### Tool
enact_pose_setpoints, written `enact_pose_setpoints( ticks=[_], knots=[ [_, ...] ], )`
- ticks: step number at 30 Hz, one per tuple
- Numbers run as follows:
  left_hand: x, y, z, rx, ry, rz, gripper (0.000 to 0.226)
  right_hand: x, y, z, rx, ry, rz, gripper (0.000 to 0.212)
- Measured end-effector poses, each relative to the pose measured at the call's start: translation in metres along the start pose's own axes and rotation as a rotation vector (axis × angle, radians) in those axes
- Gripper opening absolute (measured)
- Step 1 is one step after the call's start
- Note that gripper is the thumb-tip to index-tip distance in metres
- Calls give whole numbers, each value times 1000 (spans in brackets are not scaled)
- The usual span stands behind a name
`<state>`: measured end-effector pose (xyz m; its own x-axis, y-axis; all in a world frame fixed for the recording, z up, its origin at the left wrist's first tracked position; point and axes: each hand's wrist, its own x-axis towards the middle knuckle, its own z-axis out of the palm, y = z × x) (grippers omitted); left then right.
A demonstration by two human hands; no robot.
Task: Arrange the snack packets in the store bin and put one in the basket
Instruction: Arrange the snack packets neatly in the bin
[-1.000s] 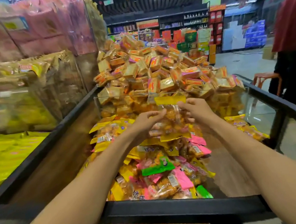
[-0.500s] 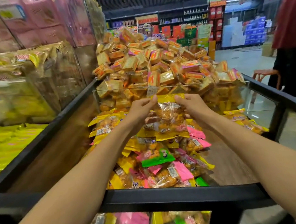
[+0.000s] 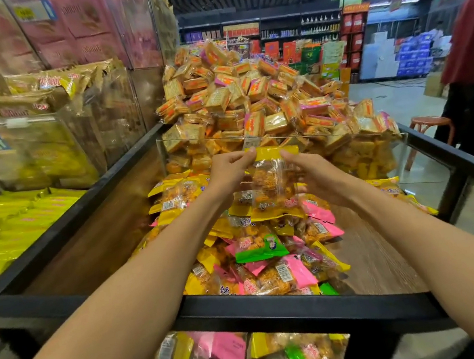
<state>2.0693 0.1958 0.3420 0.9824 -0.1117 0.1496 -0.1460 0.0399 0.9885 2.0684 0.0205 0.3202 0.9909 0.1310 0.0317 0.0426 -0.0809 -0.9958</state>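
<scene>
**Yellow snack packet held up over the bin's heap**

A clear snack packet (image 3: 272, 183) with a yellow top strip and yellow bottom edge stands upright above the pile, its orange-brown pieces showing through the film. The left hand (image 3: 229, 174) pinches its upper left corner; the right hand (image 3: 317, 177) holds its right side. Beneath it, a loose heap of packets (image 3: 257, 252) in yellow, pink and green lies jumbled in the black-rimmed store bin (image 3: 277, 309), mostly toward the middle and near edge, with bare wooden floor showing on both sides.
</scene>
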Motion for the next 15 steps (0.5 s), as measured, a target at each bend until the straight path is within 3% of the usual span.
enact_pose_setpoints(
  ticks=[3, 5, 7, 12, 15],
  knots=[
    [3, 3, -6, -60, 101, 5, 24, -2, 4, 0, -207, -216, 64, 92],
    [4, 3, -8, -42, 121, 14, 25, 0, 7, -2, -358, -238, 107, 116],
    [5, 2, -8, -24, 121, 31, 28, 2, 8, -8, -342, -246, 121, 123],
    [9, 6, -8, -48, -44, -50, 25, -5, 1, -17, -91, -249, 81, 79],
    [3, 10, -8, 146, -203, -144, 58, -8, -2, -19, 11, -205, 87, 65]
  ],
)
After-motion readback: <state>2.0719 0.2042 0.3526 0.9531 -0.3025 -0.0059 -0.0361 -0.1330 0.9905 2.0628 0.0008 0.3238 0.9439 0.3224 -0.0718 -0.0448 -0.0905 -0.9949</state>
